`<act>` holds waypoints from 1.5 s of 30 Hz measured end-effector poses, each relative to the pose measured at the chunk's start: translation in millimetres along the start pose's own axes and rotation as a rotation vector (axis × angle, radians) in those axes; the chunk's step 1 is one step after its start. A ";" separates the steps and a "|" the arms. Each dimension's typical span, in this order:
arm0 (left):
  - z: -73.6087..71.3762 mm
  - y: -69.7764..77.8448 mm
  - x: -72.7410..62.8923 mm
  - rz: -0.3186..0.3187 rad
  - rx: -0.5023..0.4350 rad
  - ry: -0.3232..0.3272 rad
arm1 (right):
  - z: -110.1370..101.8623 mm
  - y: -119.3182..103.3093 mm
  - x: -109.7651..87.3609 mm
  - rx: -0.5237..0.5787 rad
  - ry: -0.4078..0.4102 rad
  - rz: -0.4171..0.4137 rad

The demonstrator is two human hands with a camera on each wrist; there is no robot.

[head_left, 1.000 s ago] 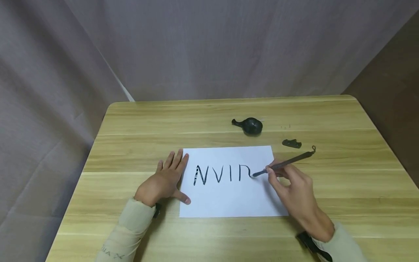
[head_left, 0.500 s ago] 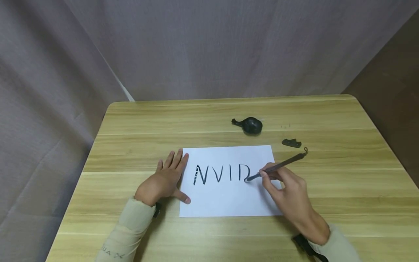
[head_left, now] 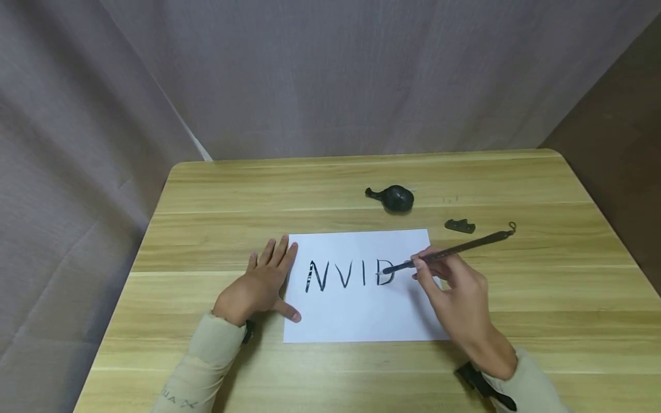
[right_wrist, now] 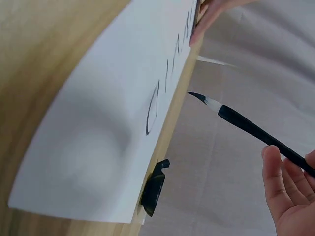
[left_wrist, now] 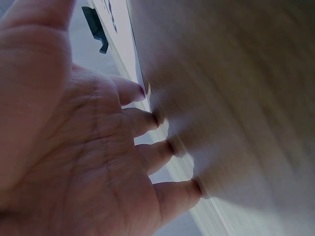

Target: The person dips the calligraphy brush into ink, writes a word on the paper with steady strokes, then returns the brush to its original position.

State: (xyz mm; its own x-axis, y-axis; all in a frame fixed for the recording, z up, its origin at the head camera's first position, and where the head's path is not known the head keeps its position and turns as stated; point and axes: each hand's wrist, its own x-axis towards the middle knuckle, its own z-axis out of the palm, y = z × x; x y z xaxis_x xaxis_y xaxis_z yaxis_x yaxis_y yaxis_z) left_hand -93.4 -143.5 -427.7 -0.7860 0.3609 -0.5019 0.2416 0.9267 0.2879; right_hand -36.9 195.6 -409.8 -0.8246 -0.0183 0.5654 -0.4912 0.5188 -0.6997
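My right hand [head_left: 459,292] pinches a dark writing brush [head_left: 465,244] between thumb and fingers. The brush [right_wrist: 246,125] shows a black tip and a white band in the right wrist view, with its tip raised off the sheet. White paper [head_left: 356,321] lies under it, bearing black strokes that read N, V, I and D. At the sheet's left edge my left hand [head_left: 255,289] rests with fingers spread; its thumb and forefinger touch the paper. In the left wrist view the fingertips of this hand [left_wrist: 88,142] meet the table.
Behind the paper sits a glossy black gourd-shaped piece [head_left: 396,199]. A small dark notched piece [head_left: 460,226], like a brush rest, lies to its right. The wooden table [head_left: 248,195] is backed by grey curtains [head_left: 330,80].
The fourth letter's curve was drawn down and round to the left, forming a D. The brush then rose from the paper. My left hand stayed in place.
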 end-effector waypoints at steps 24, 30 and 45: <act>-2.8 -1.4 -7.0 -0.008 -0.026 -0.003 | -22.5 26.6 8.3 -0.074 0.052 -0.022; -3.6 -4.4 -9.4 0.001 -0.028 0.000 | -19.9 32.9 7.3 -0.068 0.068 -0.022; -2.4 -5.9 -7.9 0.002 -0.040 0.002 | -18.4 42.6 6.6 -0.047 0.073 -0.013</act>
State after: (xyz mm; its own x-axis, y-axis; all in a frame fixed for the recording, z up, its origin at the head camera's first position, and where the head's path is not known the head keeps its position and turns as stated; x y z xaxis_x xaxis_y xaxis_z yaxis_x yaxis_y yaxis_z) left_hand -90.0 -152.0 -423.5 -0.7866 0.3623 -0.5000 0.2200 0.9211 0.3214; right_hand -58.1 233.3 -427.8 -0.7947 0.0363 0.6059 -0.4867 0.5583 -0.6719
